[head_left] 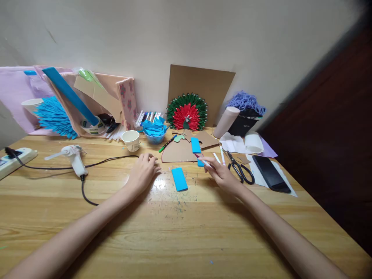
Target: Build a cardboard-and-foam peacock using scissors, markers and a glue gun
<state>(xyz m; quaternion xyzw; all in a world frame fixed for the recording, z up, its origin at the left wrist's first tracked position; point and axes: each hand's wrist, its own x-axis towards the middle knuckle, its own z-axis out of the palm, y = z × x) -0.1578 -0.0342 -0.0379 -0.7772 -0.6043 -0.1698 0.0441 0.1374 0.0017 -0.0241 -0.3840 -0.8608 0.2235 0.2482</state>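
My left hand [143,171] rests on the table, fingers slightly bent and apart, holding nothing. To its right lies a blue paper rectangle [179,179]. My right hand [222,176] is closed around a slim white marker [205,162] with a dark pinkish tip pointing left. Just beyond that tip a second blue paper piece [195,145] lies on a cut cardboard shape [177,152]. Another small blue piece [200,162] is partly hidden by the marker and fingers. A green leaf-like cutout [179,138] and a green-capped marker [167,143] are beside the cardboard.
Black-handled scissors [240,168] and a phone [271,173] lie right of my right hand. A glue gun [76,161] with its cord [110,159] is at left. A paper cup [130,140], a bowl of blue paper pieces [155,131] and a red-green peacock craft [187,112] stand behind.
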